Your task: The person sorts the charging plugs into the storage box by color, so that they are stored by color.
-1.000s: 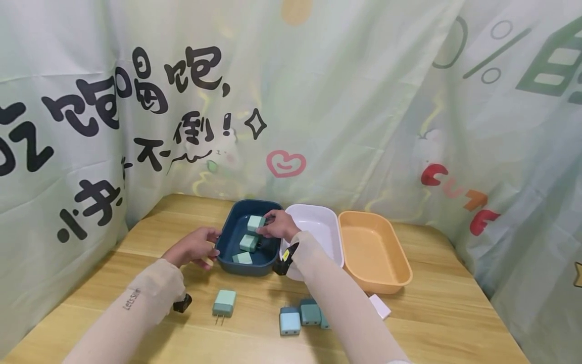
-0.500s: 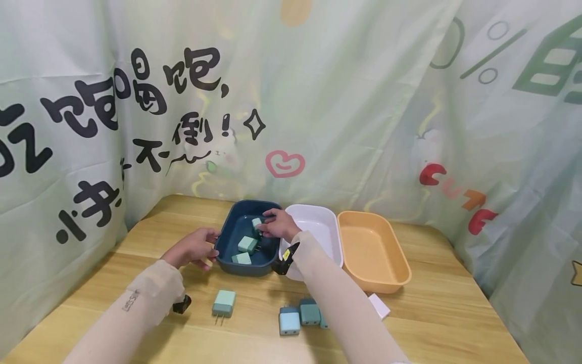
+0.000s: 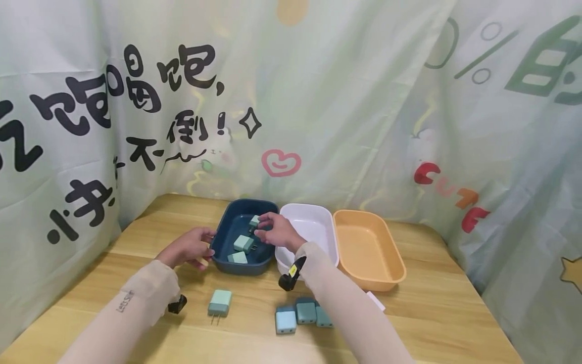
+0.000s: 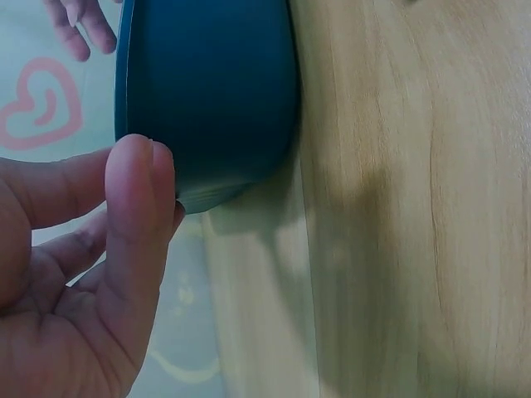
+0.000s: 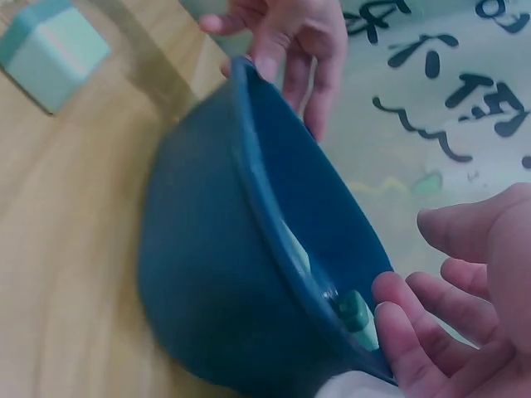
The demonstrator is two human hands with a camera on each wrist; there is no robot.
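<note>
In the head view, my left hand (image 3: 191, 247) holds the left rim of a dark blue bin (image 3: 247, 269), thumb against its outer wall (image 4: 207, 83). Three mint-green charger plugs lie inside: a front one (image 3: 238, 258), a middle one (image 3: 244, 243) with prongs facing right, and a back one (image 3: 254, 221) partly behind my fingers. Above the bin's right rim is my right hand (image 3: 279, 232), its fingers loosely spread with nothing between them. The right wrist view shows those fingertips right at the rim, beside a green charger (image 5: 357, 315).
A white bin (image 3: 311, 227) and a yellow bin (image 3: 366, 247) stand in a row to the right. On the wooden table lie a two-tone green charger (image 3: 220, 302), a light blue charger (image 3: 285, 321), two teal chargers (image 3: 306, 312) and a white block (image 3: 376, 301) partly behind my right sleeve.
My right hand has let go of the back charger, which now lies in the blue bin, and has drawn back slightly with its fingers spread. My left hand stays at the rim.
</note>
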